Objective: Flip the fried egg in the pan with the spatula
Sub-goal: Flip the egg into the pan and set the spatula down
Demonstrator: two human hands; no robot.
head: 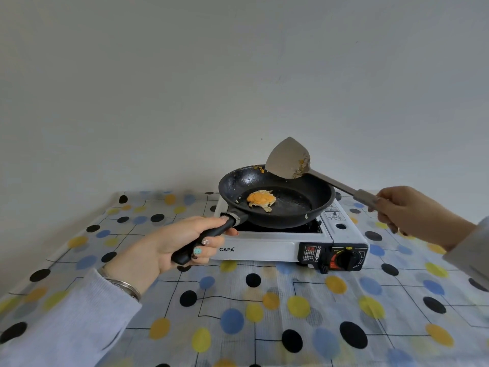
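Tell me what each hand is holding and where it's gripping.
The left hand grips the pan by its black handle. The right hand holds the spatula at the end of its handle, blade raised above the pan.

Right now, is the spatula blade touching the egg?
No. The spatula blade is raised above the pan's far rim in the right hand, while the egg lies on the pan floor.

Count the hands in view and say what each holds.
2. The left hand grips the pan handle; the right hand holds the spatula above the pan's far rim.
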